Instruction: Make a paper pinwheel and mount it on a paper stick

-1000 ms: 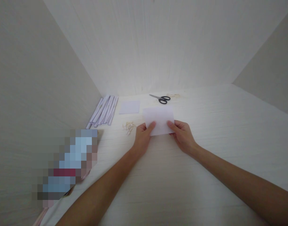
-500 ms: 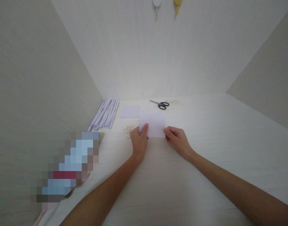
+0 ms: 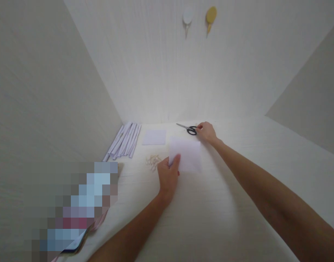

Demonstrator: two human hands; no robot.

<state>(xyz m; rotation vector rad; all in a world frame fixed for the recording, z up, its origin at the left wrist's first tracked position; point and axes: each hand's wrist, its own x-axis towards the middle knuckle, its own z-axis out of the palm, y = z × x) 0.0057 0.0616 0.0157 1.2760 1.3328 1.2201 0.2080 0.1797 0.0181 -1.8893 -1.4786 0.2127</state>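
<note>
My left hand grips a square white sheet of paper by its left edge, thumb on top and fingers underneath. My right hand is at the back of the table, fingers curled together at the black handles of the scissors. Whether they touch the scissors or pinch something small there, I cannot tell. The scissors lie flat, blades pointing left. Just left of my left hand is a small pile of short pale pieces. Behind it lies another white paper square.
Several rolled white paper tubes lie along the left wall. A blurred-out object is at the lower left. White walls close in the table at the back and sides. A white hook and a yellow hook are on the back wall.
My right hand has let go of the paper's right edge and moved back to the scissors' handles. My left hand still holds the sheet. The view has tilted up slightly.
</note>
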